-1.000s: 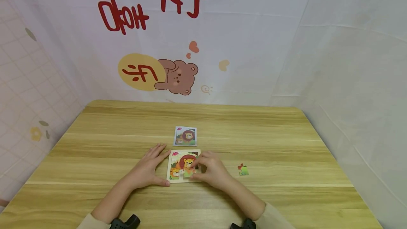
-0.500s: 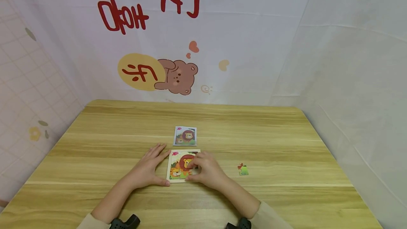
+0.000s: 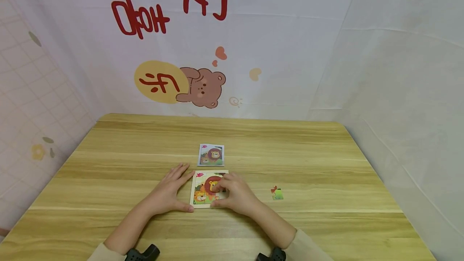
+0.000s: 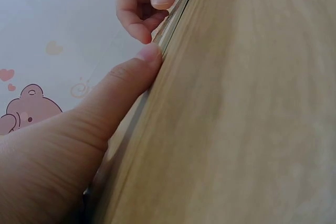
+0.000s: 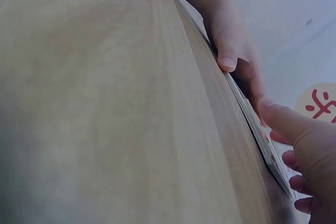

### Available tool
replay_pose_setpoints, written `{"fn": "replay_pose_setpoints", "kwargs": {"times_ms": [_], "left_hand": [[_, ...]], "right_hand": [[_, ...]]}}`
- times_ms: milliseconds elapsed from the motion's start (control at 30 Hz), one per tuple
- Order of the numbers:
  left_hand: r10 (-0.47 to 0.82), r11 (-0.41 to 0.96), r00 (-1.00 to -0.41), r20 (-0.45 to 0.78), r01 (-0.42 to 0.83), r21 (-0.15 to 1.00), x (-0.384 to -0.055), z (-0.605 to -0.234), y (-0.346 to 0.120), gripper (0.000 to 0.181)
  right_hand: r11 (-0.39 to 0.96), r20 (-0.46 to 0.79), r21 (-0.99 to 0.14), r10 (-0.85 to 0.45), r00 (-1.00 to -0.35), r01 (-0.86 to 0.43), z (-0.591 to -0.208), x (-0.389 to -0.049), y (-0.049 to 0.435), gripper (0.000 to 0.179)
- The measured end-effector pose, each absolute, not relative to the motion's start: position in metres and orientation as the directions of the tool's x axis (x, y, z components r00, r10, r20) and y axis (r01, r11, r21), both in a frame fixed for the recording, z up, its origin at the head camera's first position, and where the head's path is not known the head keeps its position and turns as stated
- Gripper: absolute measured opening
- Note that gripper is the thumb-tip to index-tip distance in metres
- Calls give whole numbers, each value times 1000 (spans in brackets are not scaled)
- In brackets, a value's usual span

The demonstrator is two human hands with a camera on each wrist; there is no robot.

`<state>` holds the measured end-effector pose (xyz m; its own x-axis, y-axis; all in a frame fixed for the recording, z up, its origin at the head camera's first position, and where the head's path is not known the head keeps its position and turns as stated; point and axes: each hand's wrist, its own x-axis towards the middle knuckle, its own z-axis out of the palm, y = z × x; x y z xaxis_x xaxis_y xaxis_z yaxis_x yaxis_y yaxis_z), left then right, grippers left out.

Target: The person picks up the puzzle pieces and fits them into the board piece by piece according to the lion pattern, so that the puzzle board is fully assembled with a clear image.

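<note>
In the head view a lion jigsaw puzzle board [image 3: 198, 186] with a pale wooden frame lies flat on the table. My left hand [image 3: 166, 193] rests at its left side, fingers stretched out, the thumb touching the lower left corner. In the left wrist view that thumb [image 4: 118, 95] presses along the board's edge. My right hand [image 3: 237, 194] is over the board's right part, thumb and curled forefinger on a puzzle piece [image 3: 209, 199] at the lower middle. The piece looks flush with its neighbours; the fingers partly hide it. A pale gap shows at the lower right of the board.
A picture card [image 3: 211, 155] with the same lion lies just behind the board. One loose green and red puzzle piece [image 3: 277, 193] lies on the wooden table [image 3: 319, 164] to the right. White printed cloth [image 3: 282, 31] hangs behind and at both sides.
The right hand has lowered the puzzle piece from a tilted position into the board's lower middle and shifted slightly left. The left hand has stayed put.
</note>
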<state>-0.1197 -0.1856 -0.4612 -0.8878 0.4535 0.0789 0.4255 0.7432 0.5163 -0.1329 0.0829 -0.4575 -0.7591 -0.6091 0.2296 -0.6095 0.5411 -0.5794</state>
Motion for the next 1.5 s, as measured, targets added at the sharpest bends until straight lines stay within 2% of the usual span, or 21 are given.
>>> {"fn": "replay_pose_setpoints", "kwargs": {"times_ms": [300, 433, 867, 1200, 1500], "left_hand": [[453, 740, -887, 87, 428, 518, -120, -462, -186, 115], [453, 738, -886, 100, 435, 516, -120, -464, -187, 115], [448, 742, -889, 94, 428, 516, -120, -464, -188, 115], [452, 745, -889, 70, 420, 518, -120, -461, -186, 115], [450, 741, -890, 68, 415, 528, -119, -460, -185, 116]], "right_hand": [[486, 244, -530, -698, -674, -695, -457, -136, 80, 25], [485, 241, -517, -709, -663, -706, -456, -137, 79, 23], [512, 213, -498, -711, -671, -700, -456, -138, 76, 21], [446, 301, -560, -676, -673, -698, -452, -136, 90, 22], [471, 309, -567, -639, -705, -675, -447, -131, 118, 27]]}}
